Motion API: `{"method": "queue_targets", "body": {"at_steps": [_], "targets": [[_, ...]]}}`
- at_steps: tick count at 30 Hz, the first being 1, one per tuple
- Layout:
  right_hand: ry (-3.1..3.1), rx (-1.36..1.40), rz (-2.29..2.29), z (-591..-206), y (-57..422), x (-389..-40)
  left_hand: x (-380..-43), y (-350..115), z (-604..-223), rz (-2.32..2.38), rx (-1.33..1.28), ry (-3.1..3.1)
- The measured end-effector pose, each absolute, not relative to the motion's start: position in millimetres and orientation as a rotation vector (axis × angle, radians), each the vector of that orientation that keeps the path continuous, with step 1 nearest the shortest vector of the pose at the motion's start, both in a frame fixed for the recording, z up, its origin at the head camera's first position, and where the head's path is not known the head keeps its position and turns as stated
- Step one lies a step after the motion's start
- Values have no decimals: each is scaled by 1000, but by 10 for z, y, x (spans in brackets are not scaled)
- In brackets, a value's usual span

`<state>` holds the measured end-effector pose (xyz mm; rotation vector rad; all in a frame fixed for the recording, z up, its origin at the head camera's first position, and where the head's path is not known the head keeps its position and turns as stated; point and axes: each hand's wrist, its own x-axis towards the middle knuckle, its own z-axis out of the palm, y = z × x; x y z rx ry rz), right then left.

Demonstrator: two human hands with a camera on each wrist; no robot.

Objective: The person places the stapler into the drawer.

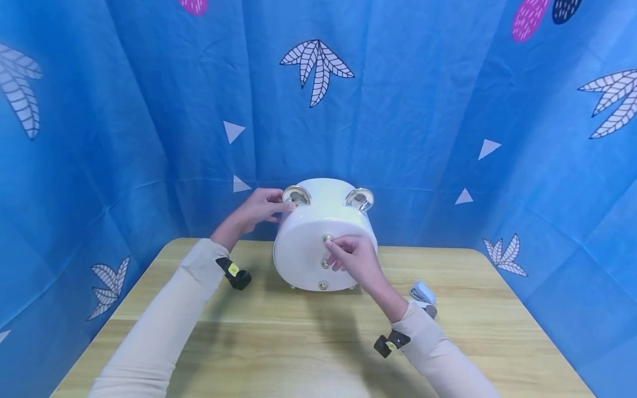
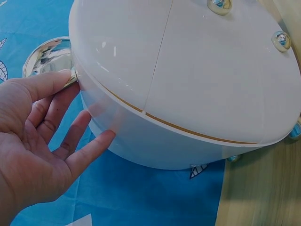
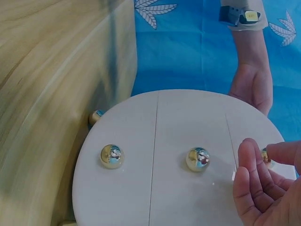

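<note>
A white oval box (image 1: pixel 298 254) with drawer fronts stands on its small feet on the table. Three gold knobs run down its front, and two shiny gold ears stick up from the top. My left hand (image 1: pixel 261 209) is at the left ear (image 2: pixel 54 59), thumb and forefinger pinching its base, while the other fingers spread against the box's side. At the front, my right hand (image 1: pixel 355 257) pinches the top knob (image 3: pixel 266 157) between thumb and fingers. The middle knob (image 3: pixel 197 159) and bottom knob (image 3: pixel 112 156) are untouched. Thin seams divide the front; a tan line shows along its edge in the left wrist view.
On the wooden table (image 1: pixel 278 354), right of the box, lies a light blue stapler (image 1: pixel 423 293). A white and grey item (image 1: pixel 429 310) beside it is partly hidden by my right sleeve. Blue patterned cloth (image 1: pixel 398 110) hangs behind the table and at both sides.
</note>
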<state>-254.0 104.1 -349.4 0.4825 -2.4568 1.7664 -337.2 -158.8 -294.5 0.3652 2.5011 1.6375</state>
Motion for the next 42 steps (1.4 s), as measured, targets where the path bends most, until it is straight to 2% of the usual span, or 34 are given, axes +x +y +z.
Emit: {"method": "queue_targets", "body": {"at_steps": [8, 16, 33, 42], "targets": [[-2537, 580, 1722, -3537, 1085, -2526, -3373, -1604, -2970, 1645, 340, 2504], [-2688, 477, 1714, -3698, 1241, -2529, -3369, -1581, -2959, 1669, 363, 2498], [-2650, 275, 2561, -3948, 1223, -2642, -3361, -1570, -2960, 1668, 339, 2490], [-2594, 181, 2639, -3922, 1183, -2640, -3343, -1577, -2949, 1655, 332, 2495]]}}
